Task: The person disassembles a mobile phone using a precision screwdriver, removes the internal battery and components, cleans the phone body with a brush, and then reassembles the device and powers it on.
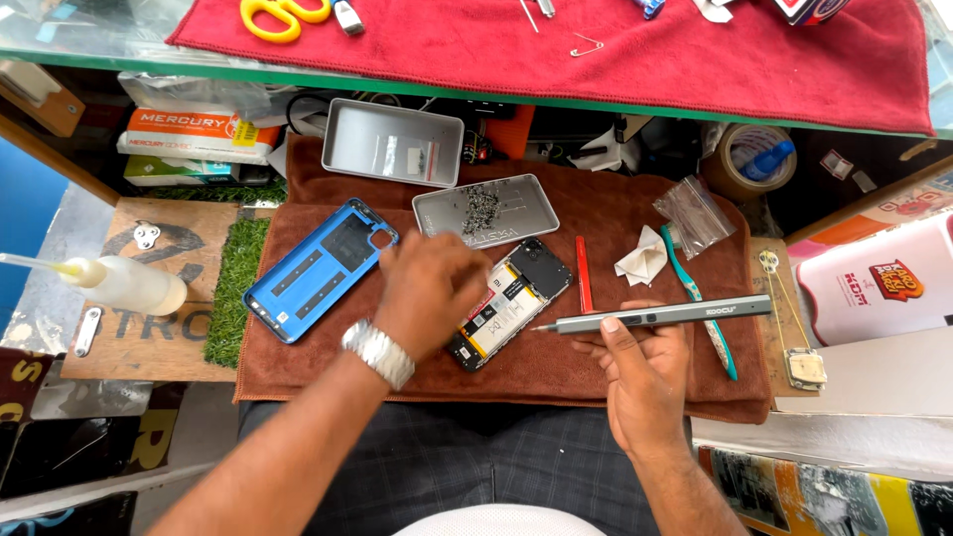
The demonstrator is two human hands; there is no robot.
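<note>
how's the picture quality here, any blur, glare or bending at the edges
Head view: bright, even light, soft shadows under both hands. The left hand over the opened phone is slightly motion-blurred; the right hand and its grey electric screwdriver are sharp. Mild glare on the metal tray; the glass shelf edge bows from wide-angle distortion.

The left hand [429, 293] is covering the opened phone's [511, 303] near end; its fingertips are blurring. Above it, the yellow scissors [281, 17] are running off frame.
</note>
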